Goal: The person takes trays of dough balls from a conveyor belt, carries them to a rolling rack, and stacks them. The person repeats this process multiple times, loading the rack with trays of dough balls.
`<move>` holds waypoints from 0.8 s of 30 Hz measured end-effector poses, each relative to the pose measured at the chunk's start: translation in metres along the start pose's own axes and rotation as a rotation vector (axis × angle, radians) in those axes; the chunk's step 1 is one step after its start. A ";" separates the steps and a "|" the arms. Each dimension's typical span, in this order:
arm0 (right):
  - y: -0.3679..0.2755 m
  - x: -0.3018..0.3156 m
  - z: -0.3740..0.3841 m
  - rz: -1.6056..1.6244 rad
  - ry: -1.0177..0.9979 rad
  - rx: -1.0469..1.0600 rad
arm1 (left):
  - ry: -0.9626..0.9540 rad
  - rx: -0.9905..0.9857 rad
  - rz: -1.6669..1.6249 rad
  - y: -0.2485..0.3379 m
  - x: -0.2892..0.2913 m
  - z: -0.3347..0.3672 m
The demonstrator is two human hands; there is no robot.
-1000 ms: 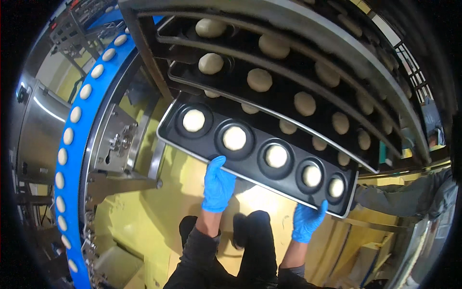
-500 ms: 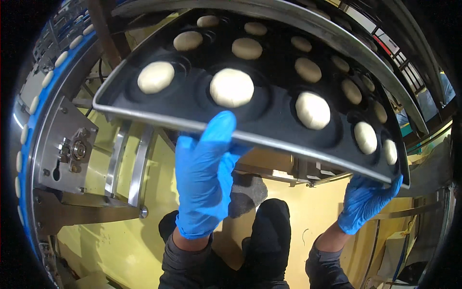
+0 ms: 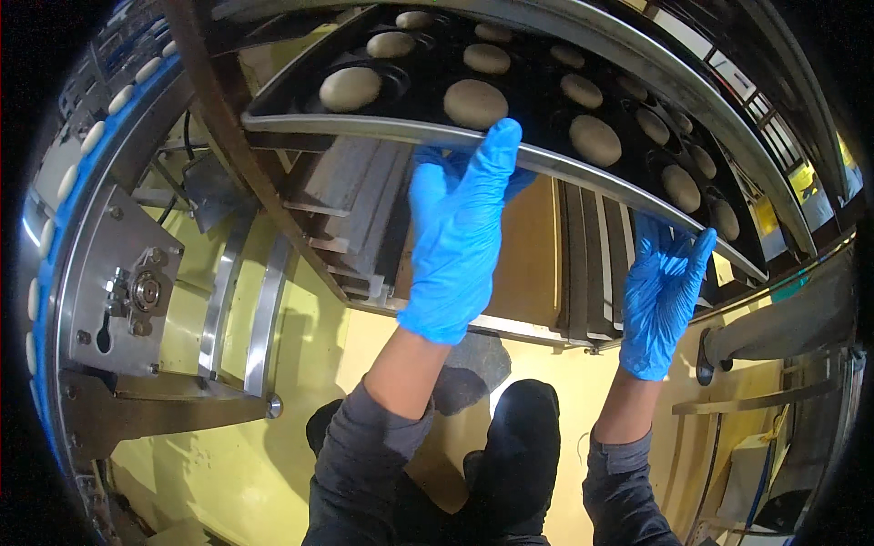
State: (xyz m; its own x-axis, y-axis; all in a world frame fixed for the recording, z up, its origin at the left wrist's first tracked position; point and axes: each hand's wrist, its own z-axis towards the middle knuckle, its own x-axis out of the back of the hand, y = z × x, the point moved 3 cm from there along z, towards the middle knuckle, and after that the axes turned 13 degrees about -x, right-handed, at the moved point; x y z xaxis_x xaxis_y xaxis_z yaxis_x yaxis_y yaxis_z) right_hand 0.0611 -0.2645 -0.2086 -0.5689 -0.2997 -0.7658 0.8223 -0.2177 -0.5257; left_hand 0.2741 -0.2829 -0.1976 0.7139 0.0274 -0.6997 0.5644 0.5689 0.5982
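A black baking tray [image 3: 410, 102] with a pale metal rim is partly inside a metal rack. Several round dough pieces [image 3: 475, 104] sit in its shallow round hollows. My left hand [image 3: 464, 232], in a blue glove, grips the near rim around its middle, thumb on top and fingers underneath. Near the tray's right corner, my right hand [image 3: 669, 296], gloved alike, grips the same rim, thumb over the edge. Its fingers are partly hidden under the tray. The far end of the tray lies in shadow between the rack's rails.
The rack's brown upright [image 3: 218, 100] stands left of the tray, and a metal rail [image 3: 583, 36] crosses above it. Farther left runs a blue conveyor belt [image 3: 80, 177] carrying dough pieces, beside a steel plate [image 3: 118, 282]. Another person's leg [image 3: 783, 323] shows at the right.
Both my hands have pushed the tray away from me and deeper into the rack. My forearms now reach farther forward, and the rack's lower shelves show beneath the tray.
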 end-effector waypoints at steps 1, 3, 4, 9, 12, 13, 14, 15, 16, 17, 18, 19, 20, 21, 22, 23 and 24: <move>0.001 0.002 0.007 -0.028 0.069 0.012 | 0.007 -0.030 0.046 -0.003 0.001 0.006; 0.004 0.002 0.010 -0.085 0.165 0.015 | -0.023 0.034 -0.012 -0.002 0.002 0.010; 0.005 -0.003 0.010 -0.110 0.178 0.010 | -0.037 0.060 -0.042 0.001 0.002 0.011; 0.022 -0.033 -0.019 -0.273 0.426 -0.259 | -0.097 0.163 0.290 0.015 0.022 -0.014; 0.008 -0.014 -0.096 -0.652 0.392 -0.878 | -0.473 0.282 0.770 0.066 0.052 -0.077; -0.002 -0.016 -0.124 -0.792 0.346 -1.051 | -0.465 0.431 0.901 0.105 0.054 -0.098; -0.021 -0.017 -0.159 -0.851 0.258 -1.164 | -0.466 0.582 1.021 0.144 0.059 -0.121; -0.043 0.007 -0.205 -1.101 0.171 -1.199 | -0.290 0.836 1.091 0.179 0.070 -0.151; -0.070 0.010 -0.240 -1.582 -0.025 -1.229 | -0.221 0.787 1.195 0.229 0.063 -0.175; -0.088 0.004 -0.268 -1.715 -0.232 -1.122 | 0.084 0.832 1.219 0.270 0.092 -0.222; -0.110 0.062 -0.324 -1.765 -0.170 -1.412 | 0.245 0.841 1.307 0.307 0.099 -0.263; -0.149 -0.011 -0.326 -1.197 0.389 -1.797 | 0.490 1.017 1.185 0.370 0.060 -0.265; -0.179 -0.003 -0.355 -1.240 0.523 -1.981 | 0.584 1.044 1.302 0.403 0.071 -0.317; -0.203 -0.012 -0.359 -1.544 -0.276 -1.810 | 0.635 0.981 1.340 0.434 0.090 -0.379; -0.219 -0.029 -0.363 -1.704 -1.036 -1.451 | 0.923 0.852 1.045 0.463 0.077 -0.409; -0.225 -0.045 -0.360 -1.778 -1.225 -1.407 | 1.093 0.945 0.887 0.499 0.052 -0.416; -0.220 -0.058 -0.352 -1.841 -1.427 -1.343 | 1.220 0.857 0.813 0.527 0.035 -0.433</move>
State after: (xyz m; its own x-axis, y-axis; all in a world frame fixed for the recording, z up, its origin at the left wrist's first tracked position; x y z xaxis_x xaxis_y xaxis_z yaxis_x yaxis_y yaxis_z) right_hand -0.0833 0.1278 -0.1789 0.4018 -0.7361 0.5448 -0.7608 -0.5994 -0.2488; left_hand 0.4170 0.3743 -0.0760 0.4303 0.8689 0.2445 0.5771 -0.4731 0.6657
